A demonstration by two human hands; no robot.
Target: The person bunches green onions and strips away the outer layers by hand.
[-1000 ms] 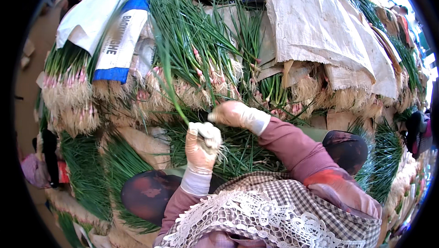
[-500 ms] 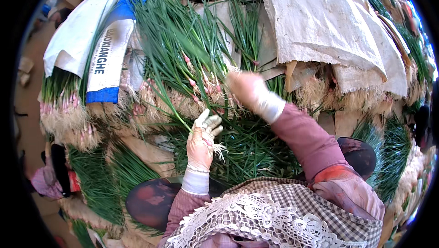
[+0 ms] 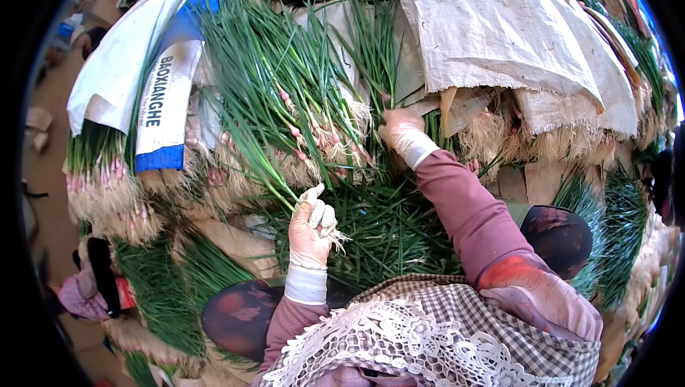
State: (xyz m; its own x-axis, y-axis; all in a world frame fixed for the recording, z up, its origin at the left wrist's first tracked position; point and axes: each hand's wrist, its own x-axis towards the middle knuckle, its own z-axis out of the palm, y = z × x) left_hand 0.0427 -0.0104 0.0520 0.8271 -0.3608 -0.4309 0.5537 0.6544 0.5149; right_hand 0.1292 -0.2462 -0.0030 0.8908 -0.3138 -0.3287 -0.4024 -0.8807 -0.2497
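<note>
Ground here is stacked with green onion bundles [image 3: 285, 101], sacks over the top. Nearest I see a checked apron with lace trim [image 3: 428, 330]. Left hand [image 3: 312, 226], gloved, is closed around a small bunch of scallions [image 3: 275, 173] — roots at the fist, leaves running up-left. Further out, right hand [image 3: 401, 130] reaches into the pile, fingers buried in stalks — grip I can't tell. Burlap sack [image 3: 499, 30] beyond.

Left hand [image 3: 311, 228] grips scallion [image 3: 265, 173]; right hand [image 3: 401, 130] reaches into scallion pile [image 3: 300, 94].
</note>
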